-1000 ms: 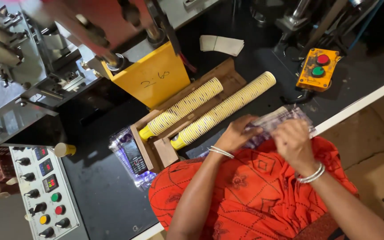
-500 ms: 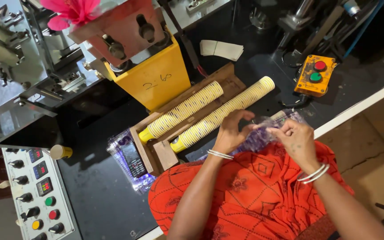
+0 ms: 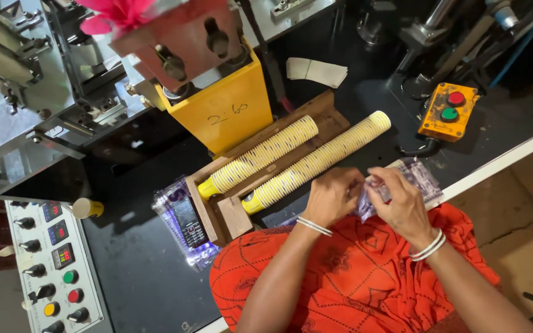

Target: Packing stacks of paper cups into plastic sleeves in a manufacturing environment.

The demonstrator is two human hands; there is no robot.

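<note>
Gripping a clear printed bag (image 3: 402,185) between them, the left hand (image 3: 333,197) and right hand (image 3: 402,206) close on its top edge at the table (image 3: 131,271) rim, above an orange lap. Just beyond lie two long cup stacks (image 3: 316,163) in a wooden tray (image 3: 232,216); a phone (image 3: 187,222) rests left.

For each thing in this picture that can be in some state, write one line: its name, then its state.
left hand: gripping the clear plastic bag
right hand: gripping the same bag
clear plastic bag: crumpled, held between both hands
long cup stack: lying on its side in the wooden tray
short cup stack: lying beside it
wooden tray: holding both stacks
phone: lying flat on plastic bags, screen dark
single cup: on its side
</note>
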